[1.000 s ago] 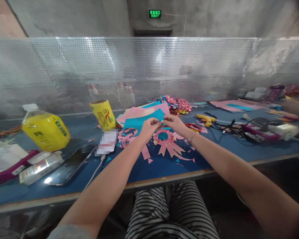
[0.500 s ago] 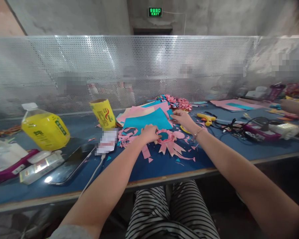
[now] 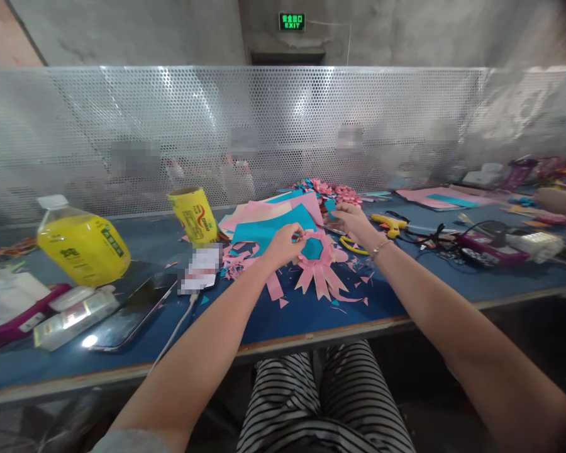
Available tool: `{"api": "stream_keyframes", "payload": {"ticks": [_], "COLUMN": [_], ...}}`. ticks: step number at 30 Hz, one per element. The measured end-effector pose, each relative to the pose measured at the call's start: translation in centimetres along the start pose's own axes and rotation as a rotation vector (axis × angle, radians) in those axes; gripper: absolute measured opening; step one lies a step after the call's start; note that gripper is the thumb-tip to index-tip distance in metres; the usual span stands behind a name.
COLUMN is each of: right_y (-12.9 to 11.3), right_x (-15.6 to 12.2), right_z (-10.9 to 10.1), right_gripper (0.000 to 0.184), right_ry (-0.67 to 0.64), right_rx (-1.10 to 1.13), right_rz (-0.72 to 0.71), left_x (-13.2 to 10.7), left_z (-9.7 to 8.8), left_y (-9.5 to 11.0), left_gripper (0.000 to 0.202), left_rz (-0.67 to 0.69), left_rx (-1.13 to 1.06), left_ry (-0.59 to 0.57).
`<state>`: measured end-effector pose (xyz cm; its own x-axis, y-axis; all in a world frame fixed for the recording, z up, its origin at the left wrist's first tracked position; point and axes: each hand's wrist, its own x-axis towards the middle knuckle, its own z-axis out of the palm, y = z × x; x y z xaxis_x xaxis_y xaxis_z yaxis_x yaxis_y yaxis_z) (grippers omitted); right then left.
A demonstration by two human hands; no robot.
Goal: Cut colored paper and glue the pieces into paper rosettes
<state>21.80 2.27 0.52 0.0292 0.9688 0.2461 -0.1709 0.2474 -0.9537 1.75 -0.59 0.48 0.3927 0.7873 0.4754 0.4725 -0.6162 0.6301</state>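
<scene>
My left hand pinches the left rim of a pink paper rosette with a blue centre and notched ribbon tails. The rosette is tilted up off the table, its face toward me. To its upper right, my right hand is closed on a small blue paper piece, held between thumb and fingers. Behind the left hand lies a large blue paper sheet on top of pink sheets. Yellow-handled scissors lie just below the right hand. Pink scraps are scattered left of the rosette.
On the left stand a bottle of yellow liquid and a cut yellow container, with a phone in front. A yellow glue gun and tangled cables are on the right. Paper flowers are heaped by the perforated screen.
My left hand has lifted and tilted the rosette, so more of its blue centre shows. The right hand has shifted slightly right with the blue piece, uncovering more of the scissors.
</scene>
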Motion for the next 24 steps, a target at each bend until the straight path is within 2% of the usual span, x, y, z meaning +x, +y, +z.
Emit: {"api": "stream_keyframes", "payload": {"ticks": [4, 9, 11, 14, 17, 19, 21, 24], "right_y": [-0.6, -1.0, -0.8, -0.5, -0.3, -0.3, -0.5, -1.0], "right_x": [-0.7, -1.4, -1.4, -1.0, -0.5, -0.1, 0.2, 0.2], "right_z": [0.3, 1.7, 2.2, 2.4, 1.6, 0.9, 0.2, -0.2], "right_gripper": [0.027, 0.026, 0.026, 0.026, 0.023, 0.021, 0.020, 0.024], "right_ry": [-0.073, -0.126, -0.091, -0.035, -0.008, 0.017, 0.058, 0.102], "right_rx": [0.077, 0.019, -0.015, -0.083, -0.180, -0.226, -0.261, -0.343], "right_rz": [0.024, -0.014, -0.037, -0.089, -0.149, -0.193, -0.236, -0.280], "left_x": [0.4, 0.5, 0.4, 0.3, 0.4, 0.5, 0.5, 0.6], "left_z": [-0.2, -0.4, -0.3, -0.2, -0.1, -0.2, -0.3, -0.5], "left_y": [-0.1, -0.3, -0.2, 0.0, 0.3, 0.4, 0.5, 0.6], "left_gripper": [0.005, 0.004, 0.007, 0.023, 0.044, 0.050, 0.048, 0.034], "left_rz": [0.108, 0.150, 0.115, -0.014, -0.129, -0.158, -0.154, -0.100], "left_rx": [-0.046, -0.100, -0.126, -0.223, -0.347, -0.406, -0.439, -0.435], "left_ry": [0.114, 0.207, 0.191, 0.183, 0.226, 0.242, 0.237, 0.201]}}
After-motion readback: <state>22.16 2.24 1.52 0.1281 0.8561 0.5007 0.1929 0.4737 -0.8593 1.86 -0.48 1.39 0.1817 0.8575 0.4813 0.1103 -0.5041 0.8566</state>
